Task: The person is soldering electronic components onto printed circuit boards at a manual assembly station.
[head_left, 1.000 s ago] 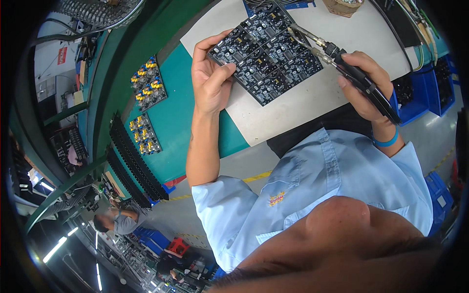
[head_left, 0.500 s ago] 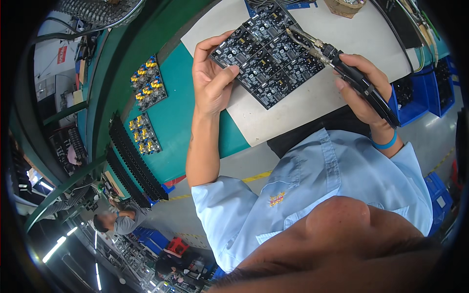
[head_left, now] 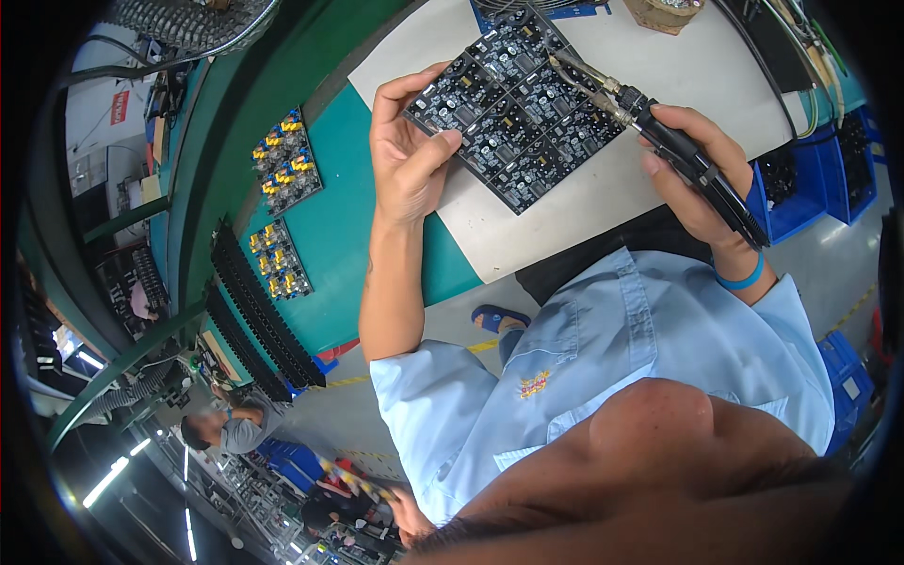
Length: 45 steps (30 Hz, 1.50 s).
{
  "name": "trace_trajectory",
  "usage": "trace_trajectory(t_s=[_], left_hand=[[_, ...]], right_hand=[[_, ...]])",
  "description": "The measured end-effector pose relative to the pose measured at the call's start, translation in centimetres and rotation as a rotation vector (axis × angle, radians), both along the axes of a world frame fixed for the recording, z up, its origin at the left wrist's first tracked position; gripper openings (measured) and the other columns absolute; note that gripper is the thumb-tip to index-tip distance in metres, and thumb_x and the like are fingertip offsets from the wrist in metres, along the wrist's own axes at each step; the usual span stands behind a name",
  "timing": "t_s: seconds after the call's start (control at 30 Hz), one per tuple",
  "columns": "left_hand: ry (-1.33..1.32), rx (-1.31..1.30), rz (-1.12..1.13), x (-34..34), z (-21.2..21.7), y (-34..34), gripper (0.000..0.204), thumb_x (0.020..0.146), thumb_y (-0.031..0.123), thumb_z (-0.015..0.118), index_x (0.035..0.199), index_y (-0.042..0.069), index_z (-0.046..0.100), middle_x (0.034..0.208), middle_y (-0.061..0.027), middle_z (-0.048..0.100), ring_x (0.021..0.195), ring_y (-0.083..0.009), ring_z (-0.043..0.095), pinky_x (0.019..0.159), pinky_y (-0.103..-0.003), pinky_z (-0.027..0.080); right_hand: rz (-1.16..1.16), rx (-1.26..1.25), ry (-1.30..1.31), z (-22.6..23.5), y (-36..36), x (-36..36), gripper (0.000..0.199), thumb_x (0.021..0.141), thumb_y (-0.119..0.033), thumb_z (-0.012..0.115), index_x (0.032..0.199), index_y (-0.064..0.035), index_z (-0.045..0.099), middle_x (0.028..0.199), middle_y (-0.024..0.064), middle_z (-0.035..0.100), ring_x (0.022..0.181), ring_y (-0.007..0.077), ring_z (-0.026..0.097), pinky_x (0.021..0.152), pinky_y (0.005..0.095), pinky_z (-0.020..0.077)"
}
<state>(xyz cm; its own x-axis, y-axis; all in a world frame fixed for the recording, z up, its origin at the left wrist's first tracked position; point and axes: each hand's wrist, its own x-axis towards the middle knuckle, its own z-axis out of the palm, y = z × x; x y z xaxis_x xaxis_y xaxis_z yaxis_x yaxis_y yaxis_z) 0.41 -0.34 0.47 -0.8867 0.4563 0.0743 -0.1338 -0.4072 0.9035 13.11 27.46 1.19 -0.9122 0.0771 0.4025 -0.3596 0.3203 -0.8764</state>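
Observation:
A black panel of circuit boards (head_left: 518, 108), divided into several sections, is held tilted above the white sheet by my left hand (head_left: 411, 146). My left thumb lies over its near-left edge, with the fingers at the left corner and partly behind it. My right hand (head_left: 702, 169) grips the black handle of a soldering iron (head_left: 680, 146), which has a second thin metal tube beside its tip. The tip reaches over the panel's upper right part; whether it touches is too small to tell.
Two boards with yellow parts (head_left: 287, 162) (head_left: 280, 259) lie on the green mat (head_left: 353, 217). Long black racks (head_left: 259, 306) stand at the left. Blue bins (head_left: 800, 193) hold small dark parts at the right. Another person's hand (head_left: 411, 513) carries a yellow-dotted board, and a sandalled foot (head_left: 499, 318) shows below.
A sandalled foot and another person's hand with a board have come into view below. My hands, the panel and the soldering iron have shifted only slightly.

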Motion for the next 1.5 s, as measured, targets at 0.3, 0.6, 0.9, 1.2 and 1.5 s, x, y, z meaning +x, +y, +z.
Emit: trace_trajectory(t_s=[0.3, 0.6, 0.9, 1.2, 1.5], left_hand=[[-0.025, -0.008, 0.015, 0.0, 0.0, -0.1, 0.062, 0.071, -0.02, 0.052, 0.129, 0.001, 0.046, 0.138, -0.0207, 0.052, 0.111, -0.0274, 0.063, 0.098, -0.037, 0.052], [-0.081, -0.033, 0.036, -0.4, -0.4, -0.1, 0.06, 0.073, -0.019, 0.05, 0.129, 0.001, 0.046, 0.137, -0.02, 0.053, 0.108, -0.0268, 0.063, 0.092, -0.035, 0.052], [-0.141, -0.061, 0.051, -0.5, -0.5, -0.1, 0.059, 0.073, -0.017, 0.05, 0.129, 0.001, 0.046, 0.135, -0.0198, 0.055, 0.107, -0.0275, 0.062, 0.091, -0.035, 0.052], [-0.103, -0.053, 0.049, -0.3, -0.9, -0.1, 0.06, 0.074, -0.016, 0.051, 0.131, 0.001, 0.046, 0.132, -0.0195, 0.056, 0.105, -0.0263, 0.063, 0.089, -0.034, 0.052], [-0.144, -0.175, 0.013, 0.5, -0.4, -0.6, 0.052, 0.082, -0.003, 0.066, 0.132, -0.003, 0.051, 0.125, -0.0202, 0.058, 0.101, -0.0227, 0.063, 0.087, -0.03, 0.052]], right_hand=[[-0.069, 0.012, 0.005, -0.3, 0.9, 0.2, 0.045, 0.079, 0.005, 0.071, 0.123, 0.0007, 0.062, 0.102, 0.0131, 0.072, 0.082, 0.0167, 0.068, 0.074, 0.0237, 0.0539], [-0.44, 0.08, 0.14, -2.4, 4.7, -2.1, 0.046, 0.084, 0.001, 0.072, 0.128, 0.0004, 0.059, 0.11, 0.0163, 0.071, 0.097, 0.022, 0.07, 0.086, 0.0279, 0.0543], [-0.427, 0.129, 0.03, -3.0, 5.1, -1.8, 0.048, 0.083, -0.002, 0.075, 0.129, 0.0002, 0.059, 0.115, 0.0165, 0.069, 0.101, 0.0222, 0.07, 0.089, 0.0299, 0.0545], [0.081, 0.021, 0.119, -1.6, 3.3, 1.6, 0.046, 0.077, 0.007, 0.07, 0.122, 0.004, 0.061, 0.103, 0.0161, 0.067, 0.08, 0.0217, 0.064, 0.073, 0.0269, 0.0499], [-0.077, 0.04, 0.059, -2.9, 2.8, 4.0, 0.046, 0.077, 0.006, 0.071, 0.122, 0.0026, 0.061, 0.107, 0.016, 0.068, 0.083, 0.0216, 0.065, 0.076, 0.0273, 0.0507]])
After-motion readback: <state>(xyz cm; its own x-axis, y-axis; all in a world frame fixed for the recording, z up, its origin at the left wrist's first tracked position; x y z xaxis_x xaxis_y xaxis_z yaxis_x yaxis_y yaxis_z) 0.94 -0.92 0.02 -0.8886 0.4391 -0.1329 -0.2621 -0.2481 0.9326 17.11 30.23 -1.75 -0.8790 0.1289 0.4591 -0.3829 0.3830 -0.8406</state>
